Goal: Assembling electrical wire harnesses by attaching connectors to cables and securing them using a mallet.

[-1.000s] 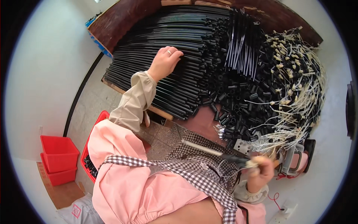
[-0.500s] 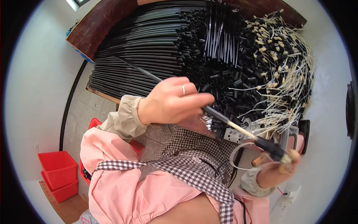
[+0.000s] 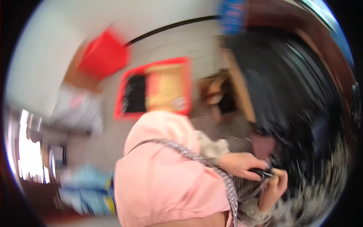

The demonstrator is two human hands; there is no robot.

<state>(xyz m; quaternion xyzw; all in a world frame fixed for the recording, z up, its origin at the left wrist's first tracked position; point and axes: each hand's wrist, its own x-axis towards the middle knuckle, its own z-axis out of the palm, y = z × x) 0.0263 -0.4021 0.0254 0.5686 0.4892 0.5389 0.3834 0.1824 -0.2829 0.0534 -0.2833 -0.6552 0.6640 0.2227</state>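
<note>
The picture is smeared by motion. My left hand (image 3: 240, 165) is closed, thumb and fingers pinching a short black plastic sleeve (image 3: 261, 173). Close against its right end, my right hand (image 3: 274, 189) is also closed, fingertips bent together. A pale wire (image 3: 258, 190) runs down from those fingertips; any small connector within them is hidden. Both hands are in front of my checked apron, at the near edge of the workbench. No long black tube can be made out between my hands.
Black tubes (image 3: 280, 75) lie massed on the bench at right, with blurred pale wires (image 3: 332, 178) nearer. On the floor are a red crate (image 3: 118, 98) with black pieces and a tan sheet, a red bin (image 3: 104, 55), a whitish bag (image 3: 77, 108) and light-blue bags (image 3: 85, 189).
The view has swung left, bringing the floor crate and bags into sight. My hands have come together around the black sleeve; the long tube in my left hand is no longer visible.
</note>
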